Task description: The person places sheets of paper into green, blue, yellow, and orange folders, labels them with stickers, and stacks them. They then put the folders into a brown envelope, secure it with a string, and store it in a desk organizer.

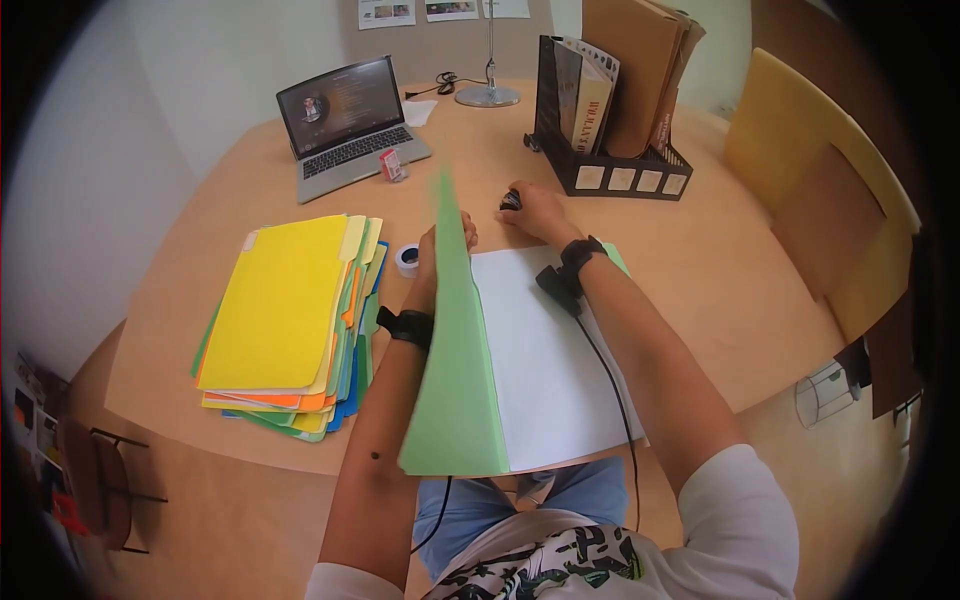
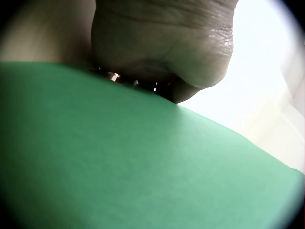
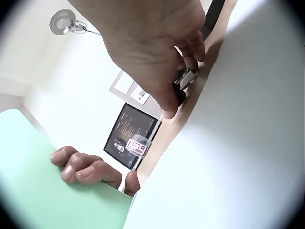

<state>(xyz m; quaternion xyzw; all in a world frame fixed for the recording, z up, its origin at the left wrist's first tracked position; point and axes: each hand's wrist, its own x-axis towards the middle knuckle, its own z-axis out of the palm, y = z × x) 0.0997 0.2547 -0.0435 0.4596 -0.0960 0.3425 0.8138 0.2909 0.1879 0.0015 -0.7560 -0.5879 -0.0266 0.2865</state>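
A green file folder (image 1: pixel 455 400) lies spread before me, its left cover standing upright and white paper (image 1: pixel 545 360) on its right side. My left hand (image 1: pixel 428 262) grips the raised cover, partly hidden behind it in the head view. In the right wrist view its fingers (image 3: pixel 78 168) curl over the cover's edge. Beyond the folder's far edge, my right hand (image 1: pixel 542 214) holds a small black tool (image 3: pixel 187 78) with a silver metal end, close over the tabletop. My fingers hide much of that tool.
A pile of coloured folders (image 1: pixel 270 310) sits left, with a white tape roll (image 1: pixel 407 260) beside the left wrist. Behind are a laptop (image 1: pixel 350 150), a small red-and-clear box (image 1: pixel 393 166), a lamp base (image 1: pixel 488 96) and a black file holder (image 1: pixel 625 178). A cable (image 1: pixel 610 375) crosses the paper.
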